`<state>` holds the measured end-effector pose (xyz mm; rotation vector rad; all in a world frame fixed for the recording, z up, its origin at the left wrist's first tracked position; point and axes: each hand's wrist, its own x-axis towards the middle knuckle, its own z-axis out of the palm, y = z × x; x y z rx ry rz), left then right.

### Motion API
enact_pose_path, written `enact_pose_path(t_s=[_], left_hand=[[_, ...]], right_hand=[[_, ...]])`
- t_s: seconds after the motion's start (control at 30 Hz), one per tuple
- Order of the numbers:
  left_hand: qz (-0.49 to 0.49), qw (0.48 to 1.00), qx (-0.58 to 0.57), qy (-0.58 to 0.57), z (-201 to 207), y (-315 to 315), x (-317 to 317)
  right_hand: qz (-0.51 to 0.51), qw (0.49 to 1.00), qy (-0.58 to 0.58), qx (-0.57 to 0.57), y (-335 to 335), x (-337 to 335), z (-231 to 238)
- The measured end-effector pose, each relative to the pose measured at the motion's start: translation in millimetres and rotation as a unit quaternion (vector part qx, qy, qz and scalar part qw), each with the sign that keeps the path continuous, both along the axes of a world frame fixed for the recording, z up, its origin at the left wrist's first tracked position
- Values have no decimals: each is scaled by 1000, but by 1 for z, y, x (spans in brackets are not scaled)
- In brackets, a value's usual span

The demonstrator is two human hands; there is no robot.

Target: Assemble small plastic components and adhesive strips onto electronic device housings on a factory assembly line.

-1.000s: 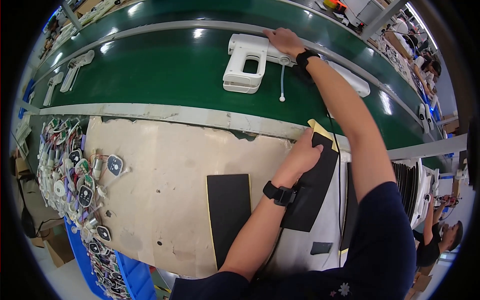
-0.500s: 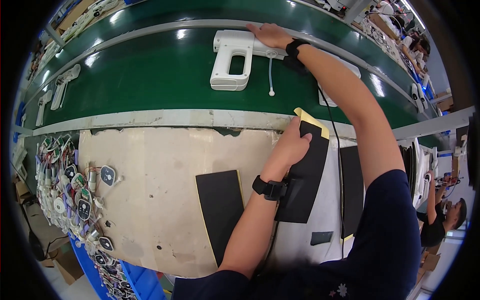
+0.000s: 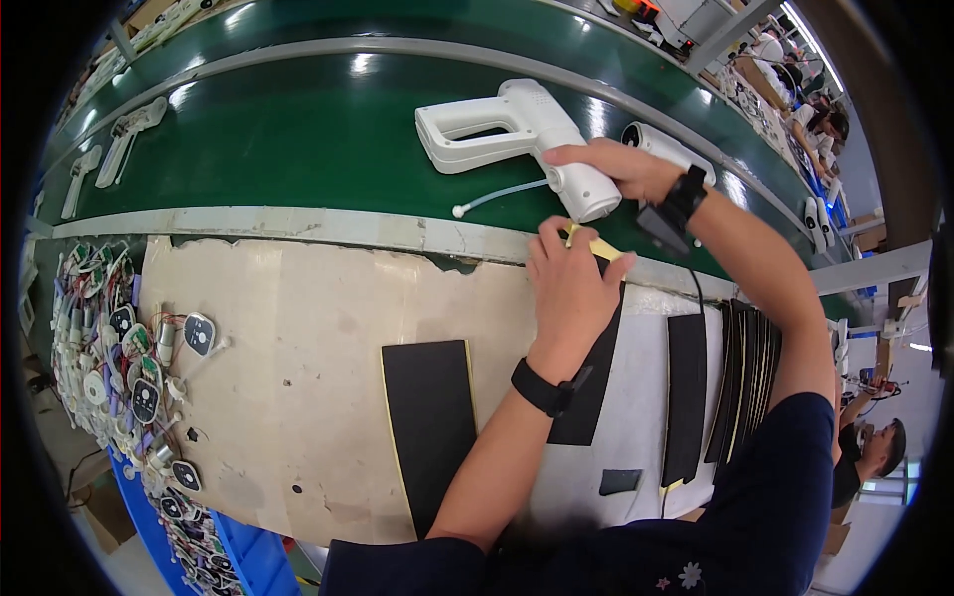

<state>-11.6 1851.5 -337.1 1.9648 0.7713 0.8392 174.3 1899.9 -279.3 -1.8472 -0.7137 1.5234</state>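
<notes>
My right hand [image 3: 621,169] is closed round the barrel of a white gun-shaped device housing [image 3: 552,134], tilted over the green belt with its loop handle to the left. A thin hose [image 3: 502,191] with a white end hangs from it. Below the barrel, my left hand [image 3: 576,293] is closed at the top of a black strip [image 3: 584,412] with yellow backing. The yellow edge [image 3: 602,246] shows by the fingers, close under the barrel's end; whether they touch I cannot tell. My left forearm partly covers another black strip [image 3: 432,427] on the cardboard.
More white housings [image 3: 676,149] lie on the green belt [image 3: 288,149]. At the right are a narrow black strip [image 3: 684,397] and a stack of strips [image 3: 740,372]. Wired circuit parts [image 3: 104,368] heap on the cardboard's [image 3: 298,397] left, above a blue bin [image 3: 238,556]. Other people work at far right.
My right hand has turned the white housing and brought its barrel end nearer, toward my left hand. The left hand still holds the black strip, fingers now more over its top.
</notes>
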Motion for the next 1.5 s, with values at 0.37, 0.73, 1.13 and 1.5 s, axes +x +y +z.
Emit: enact_pose_path(t_s=[0.37, 0.73, 1.13, 1.5], left_hand=[[2, 880, -391, -270, 25, 22, 3], [-16, 887, -345, -307, 19, 29, -3], [-195, 638, -672, -322, 6, 46, -8], [-146, 721, -635, -236, 0, 42, -6]], right_hand=[[-165, 950, 80, 254, -50, -52, -6], [-100, 932, 135, 322, -42, -55, -18], [-179, 970, 78, 145, -39, -63, 5], [-143, 965, 152, 156, -49, -61, -16]])
